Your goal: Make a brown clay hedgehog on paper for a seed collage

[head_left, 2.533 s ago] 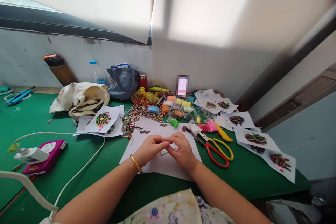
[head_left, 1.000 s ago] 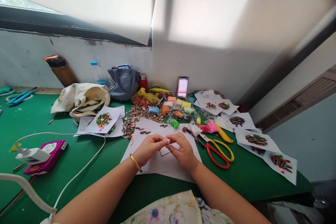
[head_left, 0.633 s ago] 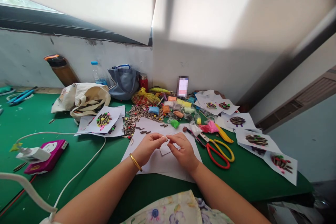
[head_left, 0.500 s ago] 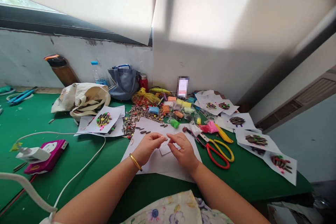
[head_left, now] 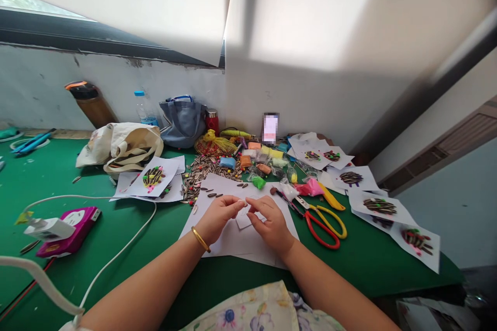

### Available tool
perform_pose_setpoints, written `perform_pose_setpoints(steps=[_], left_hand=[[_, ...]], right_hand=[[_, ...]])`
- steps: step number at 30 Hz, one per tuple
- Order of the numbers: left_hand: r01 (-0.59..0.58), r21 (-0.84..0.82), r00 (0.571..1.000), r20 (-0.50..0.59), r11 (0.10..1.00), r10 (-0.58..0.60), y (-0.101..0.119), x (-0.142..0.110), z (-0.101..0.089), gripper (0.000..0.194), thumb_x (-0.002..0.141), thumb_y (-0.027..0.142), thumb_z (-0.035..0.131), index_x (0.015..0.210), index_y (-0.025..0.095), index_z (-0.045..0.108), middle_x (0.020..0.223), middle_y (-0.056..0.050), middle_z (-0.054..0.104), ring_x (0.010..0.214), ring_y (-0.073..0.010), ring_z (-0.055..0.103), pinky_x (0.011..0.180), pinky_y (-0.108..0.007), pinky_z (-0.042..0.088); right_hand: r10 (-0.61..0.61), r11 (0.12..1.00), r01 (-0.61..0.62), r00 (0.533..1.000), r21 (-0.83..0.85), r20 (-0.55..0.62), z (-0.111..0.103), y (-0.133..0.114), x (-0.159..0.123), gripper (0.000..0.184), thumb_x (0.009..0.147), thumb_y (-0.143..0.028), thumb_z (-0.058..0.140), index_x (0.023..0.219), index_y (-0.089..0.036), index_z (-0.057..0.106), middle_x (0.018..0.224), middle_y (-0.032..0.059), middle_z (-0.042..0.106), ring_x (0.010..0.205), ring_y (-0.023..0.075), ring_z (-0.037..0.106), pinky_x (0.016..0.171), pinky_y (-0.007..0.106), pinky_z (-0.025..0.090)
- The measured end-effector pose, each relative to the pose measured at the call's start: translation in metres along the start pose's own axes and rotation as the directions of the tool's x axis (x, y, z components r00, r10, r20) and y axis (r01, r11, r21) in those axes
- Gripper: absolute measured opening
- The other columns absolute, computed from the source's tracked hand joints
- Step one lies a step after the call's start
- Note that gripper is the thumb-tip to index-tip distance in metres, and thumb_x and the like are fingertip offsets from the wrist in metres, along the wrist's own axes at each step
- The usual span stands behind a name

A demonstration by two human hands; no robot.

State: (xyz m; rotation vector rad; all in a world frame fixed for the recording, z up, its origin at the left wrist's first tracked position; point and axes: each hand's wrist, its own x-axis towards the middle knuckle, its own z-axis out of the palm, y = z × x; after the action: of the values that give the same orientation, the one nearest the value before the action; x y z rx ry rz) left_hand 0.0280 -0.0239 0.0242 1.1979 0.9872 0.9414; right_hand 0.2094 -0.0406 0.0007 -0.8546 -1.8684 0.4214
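Note:
Over the middle of the white paper (head_left: 229, 245), my left hand (head_left: 219, 217) pinches with thumb and forefinger. A small white piece (head_left: 243, 203), soft-clay-like but too small to name surely, shows at its fingertips. My right hand (head_left: 274, 225) faces it, fingers curved, the forefinger tip close to that piece and the thumb held apart below. Under the fingers lies a smaller white card (head_left: 244, 223), partly covered by my right hand. Several sunflower seeds (head_left: 212, 195) rest on the paper's upper left part.
Behind the paper are a seed heap (head_left: 202, 176) and bagged coloured clay (head_left: 258, 181). Scissors (head_left: 324, 230) lie to the right, beside cards with seed pictures (head_left: 378, 207). On the left are more seed cards (head_left: 155, 178), a purple power strip (head_left: 79, 227) and a white cable (head_left: 116, 254).
Both hands stay in almost the same place. The fingertips shift very slightly around the small white piece; nothing else visibly moves.

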Motion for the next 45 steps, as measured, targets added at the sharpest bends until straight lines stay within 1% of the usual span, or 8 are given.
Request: perform_pose_setpoints(steps=[5, 10, 14, 19, 23, 29, 39, 45], left_hand=[[0.013, 0.084, 1.0, 0.021, 0.996, -0.014, 0.0017, -0.0016, 0.0015, 0.039, 0.07, 0.052, 0.074, 0.075, 0.014, 0.069, 0.068, -0.001, 0.058, 0.064, -0.0124, 0.046, 0.062, -0.025, 0.037], [0.027, 0.11, 0.997, 0.071, 0.994, -0.035, 0.0027, -0.0032, 0.0025, 0.038, 0.071, 0.051, 0.074, 0.076, 0.014, 0.07, 0.065, 0.0, 0.057, 0.062, -0.0122, 0.045, 0.06, -0.025, 0.037], [-0.019, 0.15, 0.997, 0.082, 0.988, 0.007, 0.0026, -0.0027, 0.0018, 0.04, 0.078, 0.054, 0.066, 0.073, 0.014, 0.07, 0.06, 0.001, 0.054, 0.061, -0.0124, 0.045, 0.061, -0.025, 0.038], [-0.066, 0.24, 0.997, 0.046, 0.968, 0.056, -0.0011, -0.0008, 0.0012, 0.039, 0.078, 0.053, 0.066, 0.084, 0.014, 0.072, 0.068, -0.001, 0.06, 0.066, -0.0142, 0.05, 0.063, -0.026, 0.041], [-0.149, 0.382, 0.989, 0.055, 0.912, 0.139, -0.0029, -0.0012, 0.0019, 0.037, 0.084, 0.051, 0.06, 0.086, 0.016, 0.073, 0.072, -0.003, 0.065, 0.068, -0.0161, 0.055, 0.065, -0.027, 0.044], [-0.292, 0.615, 0.946, 0.073, 0.733, 0.316, -0.0058, -0.0018, 0.0008, 0.028, 0.088, 0.044, 0.059, 0.093, 0.02, 0.073, 0.082, -0.004, 0.068, 0.076, -0.0174, 0.059, 0.07, -0.029, 0.043], [-0.331, 0.623, 0.917, 0.033, 0.709, 0.399, -0.0051, -0.003, 0.0032, 0.027, 0.09, 0.042, 0.058, 0.084, 0.018, 0.069, 0.078, -0.002, 0.065, 0.073, -0.0151, 0.058, 0.068, -0.027, 0.043], [-0.367, 0.668, 0.896, 0.067, 0.648, 0.438, -0.0058, -0.0047, 0.0018, 0.021, 0.087, 0.035, 0.063, 0.103, 0.022, 0.07, 0.078, -0.001, 0.064, 0.075, -0.0152, 0.058, 0.073, -0.029, 0.044]], right_hand=[[0.038, 0.999, -0.038, 0.999, 0.007, -0.007, 0.0, -0.0012, 0.0007, 0.036, 0.089, -0.028, 0.065, 0.124, -0.028, 0.062, 0.088, 0.0035, 0.067, 0.086, 0.0204, 0.06, 0.079, 0.038, 0.05], [0.064, 0.998, -0.064, 0.998, 0.028, 0.0, 0.0008, -0.0017, 0.0016, 0.021, 0.09, -0.029, 0.065, 0.11, -0.027, 0.068, 0.092, 0.0043, 0.069, 0.087, 0.0196, 0.061, 0.081, 0.037, 0.05], [0.109, 0.993, -0.107, 0.994, 0.058, -0.025, 0.0003, 0.0008, 0.0007, 0.021, 0.089, -0.03, 0.066, 0.109, -0.025, 0.069, 0.09, 0.0042, 0.068, 0.086, 0.0191, 0.061, 0.08, 0.036, 0.05], [0.178, 0.98, -0.176, 0.984, 0.095, -0.016, -0.0006, 0.0024, 0.0016, 0.021, 0.088, -0.033, 0.066, 0.107, -0.024, 0.069, 0.092, 0.0045, 0.068, 0.086, 0.0193, 0.061, 0.081, 0.036, 0.049], [0.19, 0.976, -0.185, 0.981, 0.117, -0.03, -0.0012, 0.0001, 0.0044, 0.012, 0.09, -0.032, 0.063, 0.09, -0.023, 0.071, 0.085, 0.0036, 0.068, 0.083, 0.019, 0.06, 0.079, 0.035, 0.047], [0.21, 0.973, -0.202, 0.975, 0.111, -0.065, -0.0005, -0.0011, 0.0053, 0.011, 0.089, -0.029, 0.062, 0.082, -0.022, 0.068, 0.079, 0.0027, 0.065, 0.079, 0.0183, 0.059, 0.076, 0.034, 0.046], [0.209, 0.972, -0.2, 0.976, 0.125, -0.062, -0.0002, 0.0009, 0.0032, 0.01, 0.09, -0.023, 0.057, 0.092, -0.022, 0.067, 0.088, 0.0036, 0.066, 0.085, 0.0187, 0.06, 0.079, 0.034, 0.047], [0.217, 0.971, -0.209, 0.974, 0.114, -0.059, 0.0009, 0.0024, 0.0029, 0.01, 0.09, -0.023, 0.057, 0.089, -0.022, 0.066, 0.086, 0.003, 0.066, 0.083, 0.0184, 0.06, 0.077, 0.033, 0.047]])
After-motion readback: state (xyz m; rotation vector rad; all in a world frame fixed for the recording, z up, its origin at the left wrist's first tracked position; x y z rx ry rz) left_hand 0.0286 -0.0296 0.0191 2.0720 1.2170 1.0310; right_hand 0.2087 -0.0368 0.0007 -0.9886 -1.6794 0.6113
